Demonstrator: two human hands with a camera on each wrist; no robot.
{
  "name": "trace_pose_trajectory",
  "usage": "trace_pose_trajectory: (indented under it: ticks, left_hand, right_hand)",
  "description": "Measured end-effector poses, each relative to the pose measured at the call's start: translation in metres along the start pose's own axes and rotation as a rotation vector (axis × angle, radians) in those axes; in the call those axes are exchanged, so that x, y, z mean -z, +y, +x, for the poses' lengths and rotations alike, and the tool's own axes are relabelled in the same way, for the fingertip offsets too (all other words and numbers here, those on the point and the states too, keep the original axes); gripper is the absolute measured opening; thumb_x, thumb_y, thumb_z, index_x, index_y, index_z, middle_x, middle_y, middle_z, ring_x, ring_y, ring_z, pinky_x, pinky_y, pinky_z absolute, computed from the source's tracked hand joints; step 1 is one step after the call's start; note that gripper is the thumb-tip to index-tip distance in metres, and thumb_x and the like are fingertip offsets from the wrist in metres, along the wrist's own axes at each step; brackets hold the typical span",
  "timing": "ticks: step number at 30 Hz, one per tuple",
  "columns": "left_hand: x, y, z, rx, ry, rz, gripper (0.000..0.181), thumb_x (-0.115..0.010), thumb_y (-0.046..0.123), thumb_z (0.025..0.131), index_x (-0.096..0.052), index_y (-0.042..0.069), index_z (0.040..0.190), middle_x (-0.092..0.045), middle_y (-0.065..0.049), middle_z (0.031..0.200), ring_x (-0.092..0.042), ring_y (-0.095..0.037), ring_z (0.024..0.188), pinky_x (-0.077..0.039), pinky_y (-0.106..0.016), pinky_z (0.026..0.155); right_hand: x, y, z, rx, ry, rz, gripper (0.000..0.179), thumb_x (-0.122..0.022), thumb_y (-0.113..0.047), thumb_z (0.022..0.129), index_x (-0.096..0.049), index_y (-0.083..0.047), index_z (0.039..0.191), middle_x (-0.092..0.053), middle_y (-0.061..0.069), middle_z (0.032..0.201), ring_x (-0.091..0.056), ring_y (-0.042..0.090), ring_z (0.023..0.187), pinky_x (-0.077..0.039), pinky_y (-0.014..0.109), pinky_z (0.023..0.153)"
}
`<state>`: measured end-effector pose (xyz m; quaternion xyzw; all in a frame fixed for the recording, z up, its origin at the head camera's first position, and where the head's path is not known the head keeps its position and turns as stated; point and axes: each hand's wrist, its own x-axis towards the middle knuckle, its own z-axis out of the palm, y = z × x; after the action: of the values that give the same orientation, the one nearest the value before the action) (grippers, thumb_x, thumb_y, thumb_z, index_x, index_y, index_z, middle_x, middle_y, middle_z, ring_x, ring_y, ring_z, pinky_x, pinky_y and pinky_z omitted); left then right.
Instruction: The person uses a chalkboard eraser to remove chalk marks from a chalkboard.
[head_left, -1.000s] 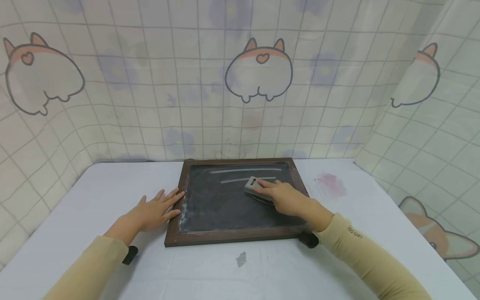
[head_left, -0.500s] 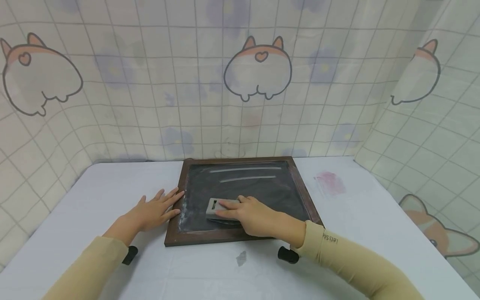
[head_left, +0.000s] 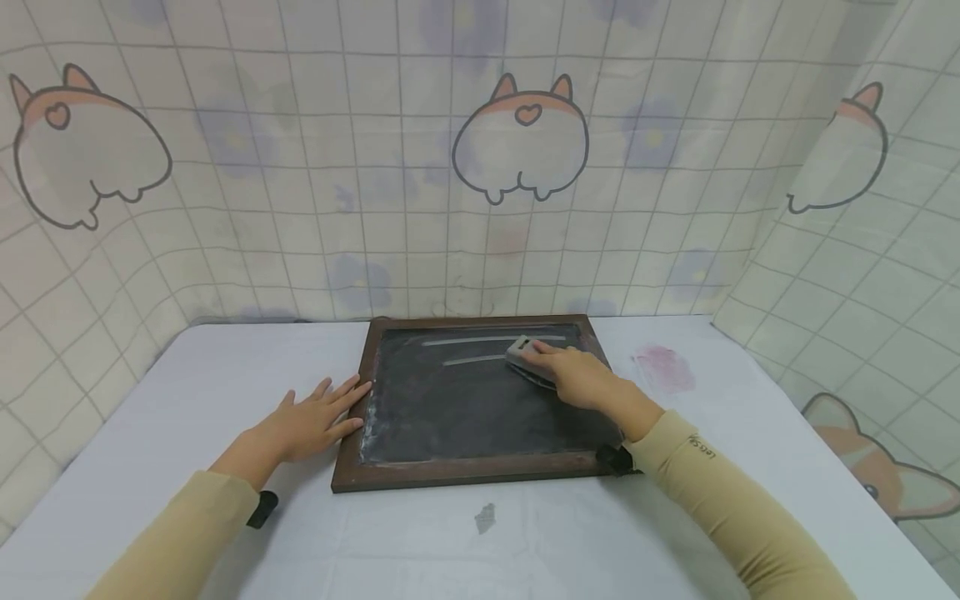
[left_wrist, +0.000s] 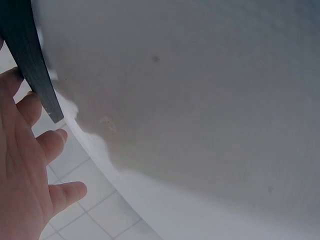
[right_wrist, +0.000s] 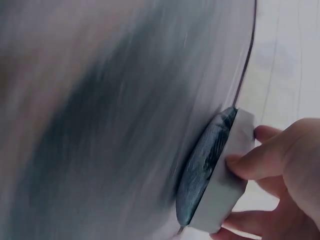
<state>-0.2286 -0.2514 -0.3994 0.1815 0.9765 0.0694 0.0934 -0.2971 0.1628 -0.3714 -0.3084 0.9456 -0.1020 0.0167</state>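
A small blackboard (head_left: 450,408) in a brown wooden frame lies on the white table. Two pale chalk lines cross its upper part, and the eraser overlaps the right end of the lower one. My right hand (head_left: 585,379) grips the grey chalkboard eraser (head_left: 522,348) near the board's upper right. In the right wrist view the eraser (right_wrist: 222,180) has its dark felt side against the board, with thumb and fingers around its pale body. My left hand (head_left: 303,425) is spread, fingertips on the frame's left side; the left wrist view shows the fingers (left_wrist: 67,192) by the dark frame edge (left_wrist: 35,65).
The white tabletop (head_left: 225,375) has a pink smudge (head_left: 663,369) right of the board and a grey patch (head_left: 485,518) in front of it. Behind hangs a checked curtain (head_left: 420,233) with cartoon corgi prints.
The right hand slid the eraser to the lower left of the board, then back to the upper right. The lower chalk line is now partly covered. The left hand stayed on the frame.
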Motion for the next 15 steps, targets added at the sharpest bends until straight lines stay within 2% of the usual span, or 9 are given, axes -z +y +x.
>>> trace_pose_trajectory:
  ticks: [2,4,7,9,12,13,14,15]
  left_hand:
    - [0.0,0.0,0.0,-0.001,-0.002,0.001,0.071,-0.041,0.057,0.107,-0.027,0.017,0.164,-0.021,-0.015,0.168,-0.024,-0.051,0.148,-0.013,-0.082,0.108]
    - [0.001,0.0,0.0,-0.002,-0.005,-0.002,0.071,-0.041,0.057,0.107,-0.027,0.017,0.164,-0.021,-0.015,0.168,-0.023,-0.051,0.148,-0.012,-0.082,0.108]
    - [0.002,0.001,-0.001,-0.005,-0.009,-0.006,0.071,-0.041,0.057,0.107,-0.027,0.017,0.163,-0.022,-0.015,0.168,-0.023,-0.051,0.148,-0.012,-0.082,0.108]
    - [0.003,0.002,-0.001,-0.005,-0.012,-0.008,0.07,-0.041,0.057,0.107,-0.027,0.017,0.163,-0.022,-0.015,0.168,-0.023,-0.051,0.148,-0.012,-0.082,0.108]
    - [0.003,0.003,-0.002,-0.005,-0.016,-0.009,0.07,-0.041,0.056,0.107,-0.027,0.017,0.164,-0.021,-0.015,0.169,-0.023,-0.051,0.149,-0.012,-0.082,0.108]
    - [0.004,0.003,-0.002,-0.004,-0.018,-0.009,0.07,-0.042,0.055,0.107,-0.026,0.017,0.164,-0.02,-0.015,0.169,-0.022,-0.051,0.149,-0.012,-0.082,0.108]
    - [0.004,0.004,-0.002,-0.003,-0.018,-0.009,0.07,-0.042,0.055,0.108,-0.026,0.017,0.164,-0.02,-0.015,0.169,-0.022,-0.051,0.149,-0.012,-0.082,0.108]
    - [0.004,0.004,-0.002,-0.003,-0.02,-0.009,0.07,-0.042,0.055,0.108,-0.026,0.017,0.164,-0.02,-0.015,0.169,-0.022,-0.052,0.149,-0.012,-0.082,0.108]
  right_hand:
    - [0.003,0.012,-0.001,-0.06,0.001,-0.011,0.063,-0.05,0.016,0.095,-0.049,-0.008,0.153,-0.039,0.023,0.158,-0.022,0.011,0.046,-0.022,0.021,0.043]
    - [0.005,0.021,-0.001,-0.121,-0.002,-0.023,0.067,-0.051,0.018,0.093,-0.048,-0.009,0.154,-0.038,0.023,0.159,-0.023,0.011,0.048,-0.024,0.022,0.044]
    - [0.006,0.028,0.0,-0.179,-0.017,-0.036,0.071,-0.054,0.019,0.09,-0.046,-0.01,0.155,-0.036,0.022,0.161,-0.029,0.014,0.052,-0.027,0.023,0.046]
    - [0.006,0.028,0.001,-0.187,-0.021,-0.052,0.071,-0.055,0.018,0.09,-0.047,-0.009,0.155,-0.036,0.022,0.16,-0.039,0.018,0.056,-0.03,0.025,0.047]
    - [0.006,0.023,0.004,-0.182,-0.012,-0.093,0.07,-0.057,0.016,0.089,-0.048,-0.01,0.154,-0.038,0.022,0.159,-0.061,0.031,0.078,-0.039,0.032,0.052]
    - [0.006,0.021,0.005,-0.18,-0.006,-0.107,0.07,-0.058,0.016,0.089,-0.049,-0.009,0.154,-0.039,0.022,0.158,-0.065,0.037,0.091,-0.045,0.036,0.056]
    - [0.006,0.018,0.006,-0.18,-0.007,-0.106,0.07,-0.058,0.016,0.089,-0.049,-0.009,0.154,-0.039,0.022,0.158,-0.065,0.041,0.096,-0.047,0.04,0.059]
    - [0.007,0.014,0.008,-0.179,-0.009,-0.114,0.069,-0.058,0.015,0.089,-0.049,-0.009,0.153,-0.04,0.022,0.158,-0.064,0.043,0.1,-0.053,0.045,0.067]
